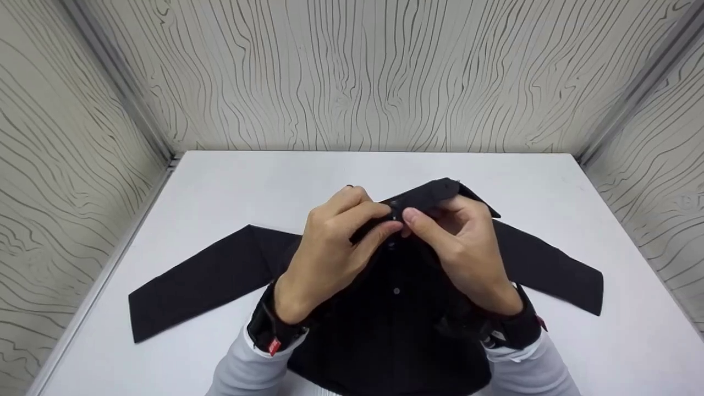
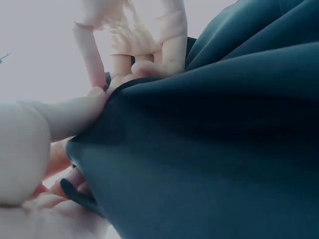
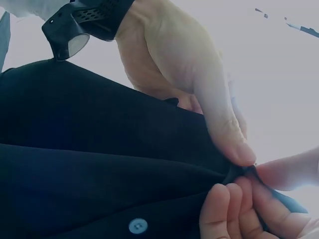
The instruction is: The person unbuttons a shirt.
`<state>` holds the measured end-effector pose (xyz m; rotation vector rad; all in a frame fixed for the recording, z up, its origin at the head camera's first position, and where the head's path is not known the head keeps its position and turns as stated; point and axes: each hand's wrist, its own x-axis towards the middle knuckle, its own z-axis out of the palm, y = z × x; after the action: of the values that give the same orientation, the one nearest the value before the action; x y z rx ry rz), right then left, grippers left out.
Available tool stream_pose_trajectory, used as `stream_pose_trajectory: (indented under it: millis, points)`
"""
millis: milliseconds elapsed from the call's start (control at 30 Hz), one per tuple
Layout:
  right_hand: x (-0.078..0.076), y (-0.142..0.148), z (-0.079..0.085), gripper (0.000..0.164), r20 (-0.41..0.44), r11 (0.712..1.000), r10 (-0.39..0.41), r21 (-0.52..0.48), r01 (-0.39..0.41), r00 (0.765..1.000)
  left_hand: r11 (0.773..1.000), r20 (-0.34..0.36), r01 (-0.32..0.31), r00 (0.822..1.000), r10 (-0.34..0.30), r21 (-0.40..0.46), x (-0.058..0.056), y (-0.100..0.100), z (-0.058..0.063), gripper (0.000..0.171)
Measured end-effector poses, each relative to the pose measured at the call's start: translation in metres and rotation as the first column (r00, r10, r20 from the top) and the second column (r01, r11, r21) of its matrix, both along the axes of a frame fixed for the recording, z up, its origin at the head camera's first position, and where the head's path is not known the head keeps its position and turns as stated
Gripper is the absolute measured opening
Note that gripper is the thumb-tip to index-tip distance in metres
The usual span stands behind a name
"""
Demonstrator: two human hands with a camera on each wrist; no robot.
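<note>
A black long-sleeved button-up shirt [image 1: 390, 346] lies with its collar [image 1: 426, 193] lifted off the table between both hands. My left hand [image 1: 333, 239] pinches the dark cloth near the collar's front between thumb and fingers. Close beside it, my right hand [image 1: 477, 253] grips the collar band, its thumb on the near side and its other fingers partly hidden behind the cloth. The two thumbs almost meet at the front edge. Lower on the placket shows a pale round button [image 1: 396, 291], which also appears as a four-hole button [image 3: 138, 226] in the right wrist view.
The left sleeve [image 1: 198, 283] and right sleeve [image 1: 555, 269] spread out over the white table [image 1: 231, 190]. Patterned panels [image 1: 341, 71] stand behind and at both sides. Each wrist wears a black strap [image 1: 272, 324] with a camera.
</note>
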<state>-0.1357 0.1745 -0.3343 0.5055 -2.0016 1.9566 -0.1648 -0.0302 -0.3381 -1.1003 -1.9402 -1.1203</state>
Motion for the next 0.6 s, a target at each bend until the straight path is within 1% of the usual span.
stream_pose_trajectory:
  millis: [67, 233, 400, 500, 600]
  points:
    - [0.0010, -0.0013, 0.0005, 0.008, 0.027, 1.000, 0.002, -0.007, -0.002, 1.000, 1.000, -0.027, -0.009, 1.000, 0.009, -0.013, 0.0009, -0.0004, -0.0003, 0.010]
    - [0.0036, -0.0034, 0.0020, 0.007, 0.087, 1.000, 0.011, -0.014, -0.010, 0.996, 0.998, -0.049, 0.007, 0.999, -0.010, -0.057, 0.0019, -0.0024, -0.0012, 0.006]
    - [0.0063, -0.0022, 0.0039, 0.005, 0.081, 1.000, 0.000, 0.023, -0.001, 0.997, 0.997, -0.082, 0.025, 0.996, -0.031, -0.079, 0.0018, -0.0030, -0.0005, 0.007]
    - [0.0084, -0.0009, 0.0048, 0.002, 0.076, 0.999, -0.009, 0.036, 0.007, 0.997, 0.996, -0.098, 0.059, 0.993, -0.065, -0.068, 0.0009, -0.0022, 0.0001, 0.008]
    - [0.0096, -0.0006, 0.0047, 0.003, 0.085, 0.999, -0.028, 0.030, 0.025, 0.996, 0.994, -0.110, 0.097, 0.989, -0.101, -0.044, -0.0013, -0.0011, -0.0007, 0.010]
